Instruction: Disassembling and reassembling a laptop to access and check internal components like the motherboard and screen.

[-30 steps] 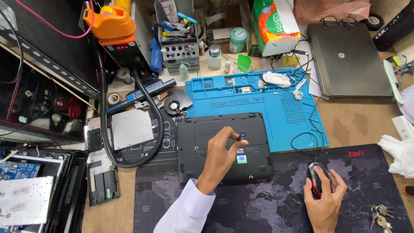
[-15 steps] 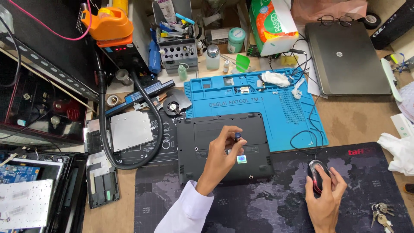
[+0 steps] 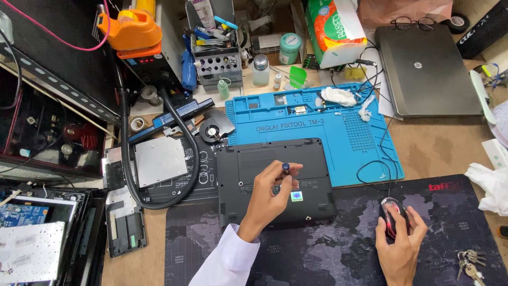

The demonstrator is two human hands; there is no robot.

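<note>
- A small dark-handled screwdriver (image 3: pixel 286 169) is pinched upright between the fingertips of the left hand (image 3: pixel 270 196), its tip hidden behind the fingers; a white sleeve (image 3: pixel 227 259) covers the forearm.
- The screwdriver is held over the small black plastic laptop (image 3: pixel 275 177) lying bottom-side up, near the middle of its underside, with a small shiny sticker (image 3: pixel 297 196) just beside the hand.
- A red-lit black computer mouse (image 3: pixel 392 218) is cupped under the right hand (image 3: pixel 399 241), fingers draped over it rather than clenched.
- The mouse is placed on the dark desk mat printed with a world map (image 3: pixel 328 249); bare mat is left between the two hands and towards the near edge.
- The laptop's far edge is laid over the blue silicone repair mat (image 3: pixel 338 132), whose right half is crossed by the mouse's black cable (image 3: pixel 378 169).
- A thick black hose (image 3: pixel 127 159) is looped close to the laptop's left edge.
- A bunch of keys (image 3: pixel 471 262) is seen at the mat's right edge, well apart from the right hand.
- A closed grey laptop (image 3: pixel 423 69) is set at the far right.
</note>
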